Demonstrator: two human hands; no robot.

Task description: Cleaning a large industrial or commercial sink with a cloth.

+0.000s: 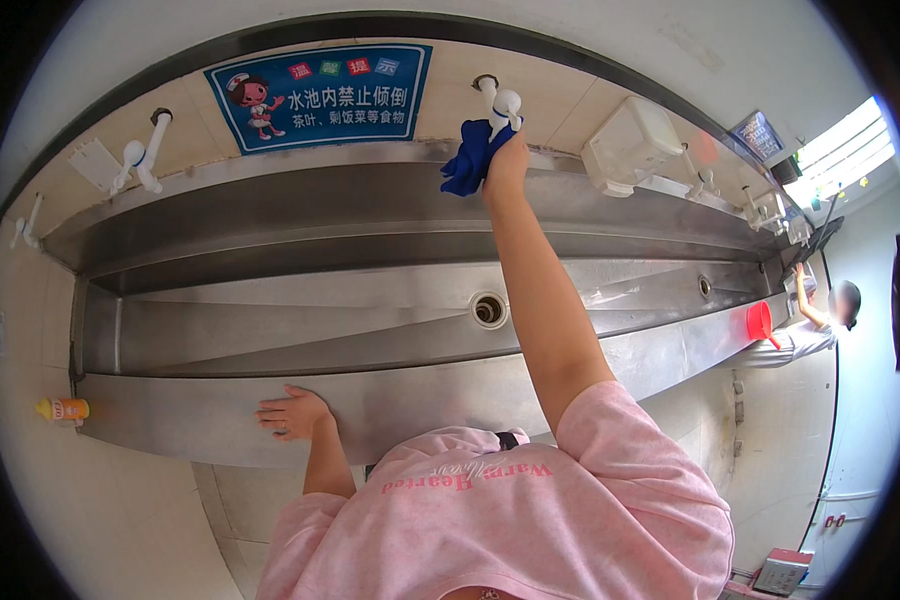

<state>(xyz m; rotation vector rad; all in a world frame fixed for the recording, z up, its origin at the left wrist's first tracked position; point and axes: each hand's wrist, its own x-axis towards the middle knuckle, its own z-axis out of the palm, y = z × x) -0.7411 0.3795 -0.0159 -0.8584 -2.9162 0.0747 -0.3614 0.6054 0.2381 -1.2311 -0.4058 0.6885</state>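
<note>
A long stainless steel trough sink [307, 412] runs across in front of me. My right hand [508, 161] reaches over it and holds a blue cloth [471, 159] against a white plastic tap [507, 103] on the tiled wall. Part of the cloth hangs down to the left of the tap, and the rest is bunched under my fingers. On the sink's near steel ledge my left hand [297, 414] rests flat, fingers spread, holding nothing. Below the tap, a round drain [488, 310] shows in the basin floor.
More white taps [136, 165] and a blue sign [322, 97] are on the wall. Right of my arm hangs a white plastic dispenser [633, 146]. A red plastic dipper [759, 321] sits on the ledge near another person [810, 334]. An orange bottle [67, 409] stands at the far left.
</note>
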